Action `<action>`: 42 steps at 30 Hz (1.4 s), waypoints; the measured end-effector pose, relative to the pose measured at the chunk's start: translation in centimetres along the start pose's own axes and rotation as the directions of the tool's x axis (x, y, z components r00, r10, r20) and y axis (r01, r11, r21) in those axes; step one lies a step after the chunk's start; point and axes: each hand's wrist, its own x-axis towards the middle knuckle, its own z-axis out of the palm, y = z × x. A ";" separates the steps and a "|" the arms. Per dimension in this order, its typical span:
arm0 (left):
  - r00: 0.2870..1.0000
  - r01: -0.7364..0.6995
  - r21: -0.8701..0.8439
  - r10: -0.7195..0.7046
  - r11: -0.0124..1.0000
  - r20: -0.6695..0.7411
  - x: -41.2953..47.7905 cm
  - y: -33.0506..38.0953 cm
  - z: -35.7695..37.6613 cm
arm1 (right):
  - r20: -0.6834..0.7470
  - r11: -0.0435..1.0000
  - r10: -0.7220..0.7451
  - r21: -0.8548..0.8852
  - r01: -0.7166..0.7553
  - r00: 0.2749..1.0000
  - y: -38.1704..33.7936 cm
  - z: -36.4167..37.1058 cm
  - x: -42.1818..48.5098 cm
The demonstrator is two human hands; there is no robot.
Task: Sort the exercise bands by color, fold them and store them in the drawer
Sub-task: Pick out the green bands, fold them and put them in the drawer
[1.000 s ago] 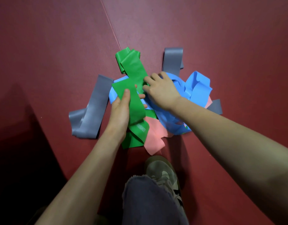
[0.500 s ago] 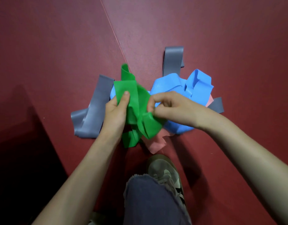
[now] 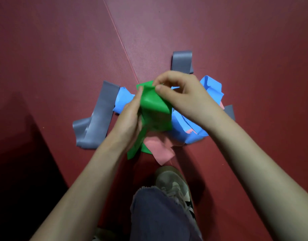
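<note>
A green exercise band point(image 3: 154, 108) is lifted above a pile of bands on the red floor. My left hand point(image 3: 128, 119) grips its left side, thumb up near the top edge. My right hand point(image 3: 182, 94) pinches the band's upper end between thumb and fingers. Its lower tail hangs down past my left wrist. Beneath lie a crumpled blue band point(image 3: 211, 87), a pink band point(image 3: 160, 146) and grey bands at the left point(image 3: 97, 119) and at the back point(image 3: 182, 62). No drawer is in view.
The red mat floor point(image 3: 62, 49) has a seam line running diagonally to the pile. My shoe point(image 3: 174, 183) and trouser leg point(image 3: 158, 216) sit just below the pile. A dark shadowed area fills the lower left.
Both hands have raised the green band off the pile. My right hand moved up from the band's lower fold to its upper end. The band now hangs more bunched between the hands.
</note>
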 end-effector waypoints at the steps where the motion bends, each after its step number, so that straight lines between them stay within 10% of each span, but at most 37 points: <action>1: 0.999 0.012 -0.053 -0.010 0.999 0.034 0.0 0.0 0.1 | -0.070 1.000 0.015 -0.004 -0.015 0.997 0.3 0.2 0.2; 12: 0.982 -0.170 0.269 0.185 0.948 -0.032 -0.8 -1.7 0.8 | -0.397 0.993 -0.074 -0.112 0.032 0.915 1.6 2.0 -0.8; 18: 0.977 -0.171 0.141 0.186 0.975 -0.102 -0.9 -1.7 1.1 | -0.428 0.993 -0.043 0.081 0.085 0.903 1.5 2.1 -0.8; 25: 0.954 -0.237 -0.023 0.228 0.971 -0.192 -0.7 0.6 2.2 | -0.215 0.964 0.039 0.267 0.020 0.976 4.0 2.5 -1.8; 36: 0.944 -0.284 -0.035 0.274 0.958 -0.185 -0.7 2.8 2.9 | -0.352 0.979 0.127 0.194 -0.060 0.927 5.7 2.7 -2.1; 42: 0.941 -0.280 0.055 0.285 0.958 -0.181 -0.9 3.2 2.9 | -0.133 0.910 0.219 0.386 -0.153 0.967 5.4 3.1 -2.8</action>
